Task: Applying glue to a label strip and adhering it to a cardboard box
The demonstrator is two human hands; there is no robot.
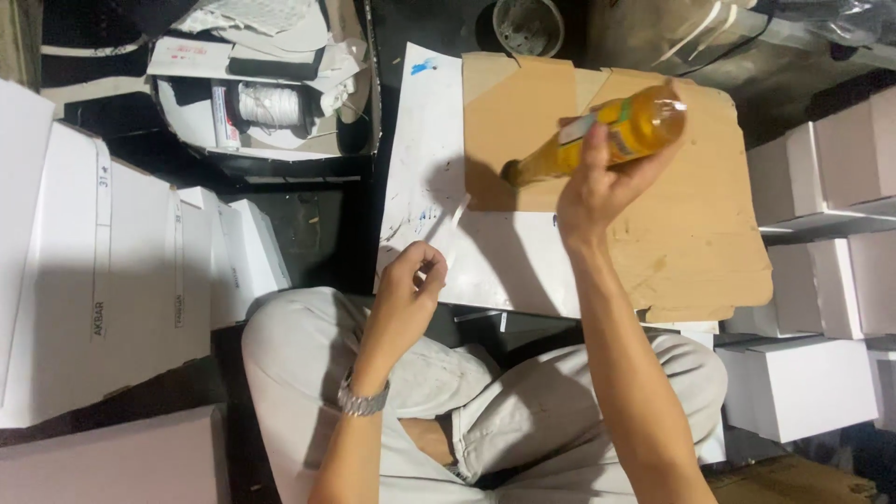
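Seated cross-legged on the floor, we hold an amber plastic bottle (597, 137) tilted on its side in our right hand (597, 191), grip wrapped round its body, neck aimed down-left over a torn brown cardboard sheet (709, 233). Our left hand (411, 280), w/ a metal wristwatch (360, 401), has thumb & fingertips pressed together on a thin white strip (457, 217) that rises toward the bottle. Under the cardboard lies a white board (429, 159) w/ blue smudges. White boxes (103, 271) stack up at left, more white boxes (821, 280) crowd the right; a cluttered open carton (271, 84) w/ a spool of white string (271, 105) sits top left, a round dark container (528, 26) at top centre.
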